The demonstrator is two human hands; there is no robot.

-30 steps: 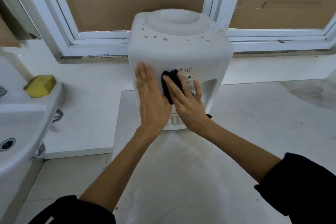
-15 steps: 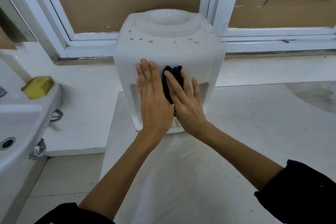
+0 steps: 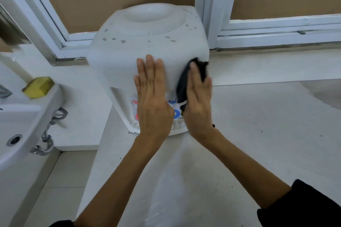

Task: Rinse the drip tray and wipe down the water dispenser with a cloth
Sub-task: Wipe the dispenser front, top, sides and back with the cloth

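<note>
A white water dispenser stands on a pale counter below the window, with grey spots on its top. My left hand lies flat against its near side, fingers straight and pointing up. My right hand presses a dark cloth against the dispenser's right corner with straight fingers. A sticker with red and blue marks shows low on the side between my hands. The white base with slots shows beneath them. I cannot pick out a drip tray.
A white sink is at the left, with a yellow sponge on its rim and chrome pipe fittings below. White window frames with brown board behind rise right behind the dispenser. The counter stretches to the right.
The dispenser has been turned, so a side with a sticker now faces me. My right hand slid the cloth rightward to the corner. My left hand stayed flat on the casing.
</note>
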